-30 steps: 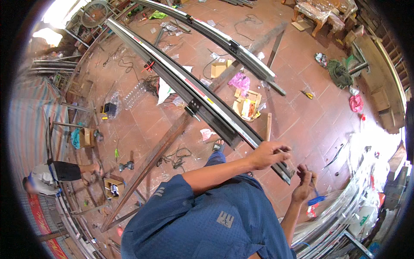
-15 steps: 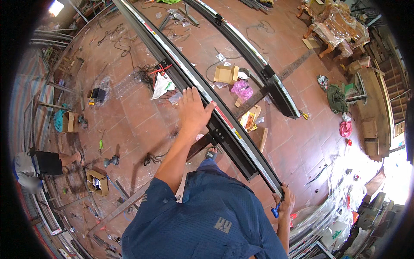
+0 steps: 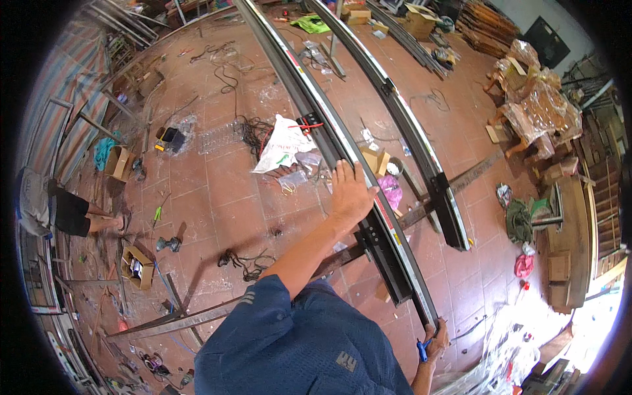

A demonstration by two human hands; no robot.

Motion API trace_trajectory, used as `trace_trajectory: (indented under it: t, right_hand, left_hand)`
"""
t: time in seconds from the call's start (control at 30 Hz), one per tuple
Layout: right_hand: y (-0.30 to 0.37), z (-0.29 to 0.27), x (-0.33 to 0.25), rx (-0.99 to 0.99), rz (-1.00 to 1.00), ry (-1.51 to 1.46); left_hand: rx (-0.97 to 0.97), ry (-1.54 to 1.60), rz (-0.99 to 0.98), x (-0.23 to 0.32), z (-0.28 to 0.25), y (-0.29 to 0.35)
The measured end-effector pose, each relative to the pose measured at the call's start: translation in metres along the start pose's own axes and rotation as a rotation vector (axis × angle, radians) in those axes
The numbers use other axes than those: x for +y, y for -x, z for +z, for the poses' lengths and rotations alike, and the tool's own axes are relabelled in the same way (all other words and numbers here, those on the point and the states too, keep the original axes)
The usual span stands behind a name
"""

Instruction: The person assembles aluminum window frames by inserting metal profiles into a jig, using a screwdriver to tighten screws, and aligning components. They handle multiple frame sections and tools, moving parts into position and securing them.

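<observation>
Rail (image 3: 336, 123) runs under my left hand (image 3: 352, 197), spread flat; right hand (image 3: 436, 345) grips its near end, clear of it a second ago.

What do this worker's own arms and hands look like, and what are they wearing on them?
Both the left hand and right hand are bare, with no gloves. The dark blue shirt has a short left sleeve with small pale stripes, leaving that forearm uncovered. The right sleeve cannot be made out clearly.
</observation>
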State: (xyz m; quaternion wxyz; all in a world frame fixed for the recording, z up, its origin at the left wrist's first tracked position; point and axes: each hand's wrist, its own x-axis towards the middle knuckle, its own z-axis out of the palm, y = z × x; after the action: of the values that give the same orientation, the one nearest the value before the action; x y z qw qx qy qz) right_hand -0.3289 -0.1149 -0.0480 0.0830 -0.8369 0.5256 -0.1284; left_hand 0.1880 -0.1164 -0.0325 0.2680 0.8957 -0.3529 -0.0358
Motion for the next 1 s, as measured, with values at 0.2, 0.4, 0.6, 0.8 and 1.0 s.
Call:
trace_trajectory:
  t: [0.2, 0.4, 0.6, 0.8, 1.0]
  right_hand:
    - [-0.042, 0.012, -0.021, 0.044, -0.022, 0.004]
    - [-0.052, 0.024, -0.036, 0.046, 0.044, 0.06]
    - [-0.044, 0.037, -0.055, 0.084, 0.053, 0.064]
    - [-0.035, 0.027, -0.077, 0.09, 0.125, -0.033]
    - [-0.052, 0.018, -0.084, 0.058, 0.096, 0.018]
  left_hand:
    - [0.043, 0.077, -0.013, -0.002, 0.015, -0.04]
    - [0.077, 0.099, 0.023, -0.008, 0.025, -0.067]
    - [0.066, 0.154, 0.066, -0.02, 0.024, -0.076]
    - [0.177, 0.553, -0.311, -0.009, 0.006, -0.049]
    - [0.089, 1.335, -0.558, -0.027, 0.081, -0.071]
